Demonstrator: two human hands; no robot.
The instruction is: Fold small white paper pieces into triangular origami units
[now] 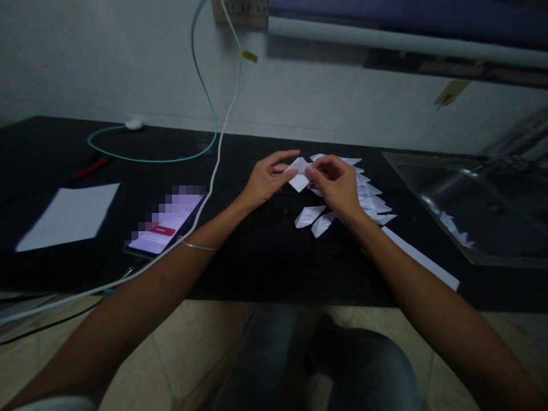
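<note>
Between both hands, above the black countertop (257,262), is a small folded piece of white paper (299,181), roughly diamond-shaped. My left hand (265,177) pinches its left side, thumb on the front and index finger stretched out behind. At the paper's right corner, the thumb and fingers of my right hand (338,182) are closed on it. Several folded white paper pieces (370,191) lie in an overlapping row behind and beside my right hand, partly hidden by it. Two more pointed folded pieces (310,216) rest just in front of that hand.
White paper sheets lie at left (71,217) and under my right forearm (422,257). A lit phone (169,222) sits by my left forearm, crossed by a white cable (218,154). A red pen-like object (91,168) lies behind. A metal sink (483,200) is at right.
</note>
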